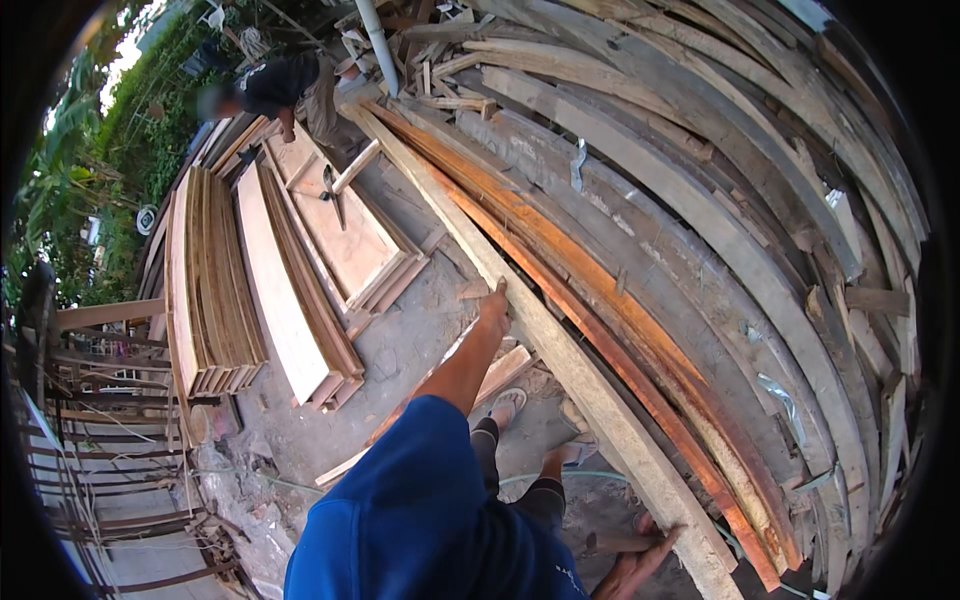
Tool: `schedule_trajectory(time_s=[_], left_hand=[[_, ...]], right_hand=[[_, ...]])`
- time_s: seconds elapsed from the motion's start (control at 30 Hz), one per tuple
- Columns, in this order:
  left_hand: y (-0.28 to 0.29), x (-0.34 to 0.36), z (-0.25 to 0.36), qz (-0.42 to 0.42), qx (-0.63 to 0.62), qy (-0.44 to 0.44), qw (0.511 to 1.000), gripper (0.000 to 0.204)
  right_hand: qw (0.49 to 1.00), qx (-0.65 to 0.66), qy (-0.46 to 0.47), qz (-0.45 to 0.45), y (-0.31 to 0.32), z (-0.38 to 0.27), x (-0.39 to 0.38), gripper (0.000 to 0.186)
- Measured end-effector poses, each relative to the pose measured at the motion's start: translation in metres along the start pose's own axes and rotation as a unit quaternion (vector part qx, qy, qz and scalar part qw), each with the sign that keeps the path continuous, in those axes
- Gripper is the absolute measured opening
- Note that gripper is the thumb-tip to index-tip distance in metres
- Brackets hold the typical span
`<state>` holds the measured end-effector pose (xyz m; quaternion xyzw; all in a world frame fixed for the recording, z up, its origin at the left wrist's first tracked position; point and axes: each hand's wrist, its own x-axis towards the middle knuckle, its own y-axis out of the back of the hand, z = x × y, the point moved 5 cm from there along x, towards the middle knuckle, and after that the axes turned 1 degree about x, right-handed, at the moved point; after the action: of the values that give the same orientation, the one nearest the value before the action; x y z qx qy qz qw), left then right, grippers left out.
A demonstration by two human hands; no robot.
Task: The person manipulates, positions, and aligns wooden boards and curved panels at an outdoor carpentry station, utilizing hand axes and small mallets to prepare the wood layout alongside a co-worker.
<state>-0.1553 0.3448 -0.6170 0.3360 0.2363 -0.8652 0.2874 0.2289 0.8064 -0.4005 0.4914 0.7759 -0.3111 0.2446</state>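
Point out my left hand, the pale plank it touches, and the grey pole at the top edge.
Left hand (495,309): head view, on the back of the hand.
Pale plank (570,370): head view, on its broad face, near mid-length.
Grey pole (378,48): head view, midway along its visible length.

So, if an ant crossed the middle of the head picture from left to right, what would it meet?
Leftmost board stack, middle board stack, third board stack, left hand, long pale plank, orange planks, weathered grey boards.
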Motion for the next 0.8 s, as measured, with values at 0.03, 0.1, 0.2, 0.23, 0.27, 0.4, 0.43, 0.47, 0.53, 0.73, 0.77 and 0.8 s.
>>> schedule_trajectory(time_s=[0.03, 0.1, 0.2, 0.23, 0.27, 0.4, 0.43, 0.47, 0.53, 0.73, 0.77, 0.8], left_hand=[[-0.010, -0.008, 0.004, -0.005, -0.016, 0.015, 1.000, 0.066], [-0.013, -0.022, 0.011, -0.008, -0.036, 0.030, 0.999, 0.065], [-0.020, -0.043, -0.006, -0.053, -0.088, 0.078, 0.992, 0.058], [-0.034, -0.063, -0.021, -0.077, -0.100, 0.108, 0.986, 0.054], [-0.054, -0.093, -0.031, -0.107, -0.073, 0.133, 0.983, 0.054], [-0.085, -0.227, -0.057, -0.222, -0.065, 0.269, 0.935, 0.052], [-0.088, -0.257, -0.062, -0.233, -0.052, 0.304, 0.922, 0.050], [-0.093, -0.289, -0.064, -0.258, -0.051, 0.336, 0.904, 0.047], [-0.099, -0.342, -0.084, -0.311, -0.058, 0.405, 0.858, 0.039], [-0.105, -0.436, -0.153, -0.494, -0.031, 0.512, 0.702, 0.029], [-0.102, -0.440, -0.165, -0.510, -0.011, 0.520, 0.685, 0.037], [-0.098, -0.438, -0.177, -0.531, 0.019, 0.536, 0.656, 0.043]], right_hand=[[1.000, 0.006, 0.028, 0.008, 0.002, -0.005, -0.004, 0.089], [0.997, 0.023, 0.053, 0.044, 0.006, -0.004, -0.015, 0.092], [0.996, 0.024, 0.055, 0.062, 0.017, 0.012, -0.025, 0.097], [0.999, -0.045, 0.016, -0.012, 0.018, 0.019, -0.024, 0.102], [0.990, -0.114, -0.020, -0.078, 0.022, 0.026, -0.025, 0.107], [0.999, 0.008, 0.043, -0.007, -0.045, 0.037, -0.060, 0.114], [0.998, 0.025, 0.052, -0.025, -0.065, 0.029, -0.073, 0.115], [0.998, 0.024, 0.058, -0.031, -0.074, 0.021, -0.079, 0.115], [0.989, 0.093, 0.102, -0.058, -0.083, 0.001, -0.084, 0.111], [0.992, -0.051, 0.089, -0.073, -0.045, -0.080, -0.098, 0.083], [0.990, -0.052, 0.113, -0.070, -0.017, -0.078, -0.086, 0.074], [0.986, -0.055, 0.141, -0.064, 0.010, -0.079, -0.075, 0.066]])
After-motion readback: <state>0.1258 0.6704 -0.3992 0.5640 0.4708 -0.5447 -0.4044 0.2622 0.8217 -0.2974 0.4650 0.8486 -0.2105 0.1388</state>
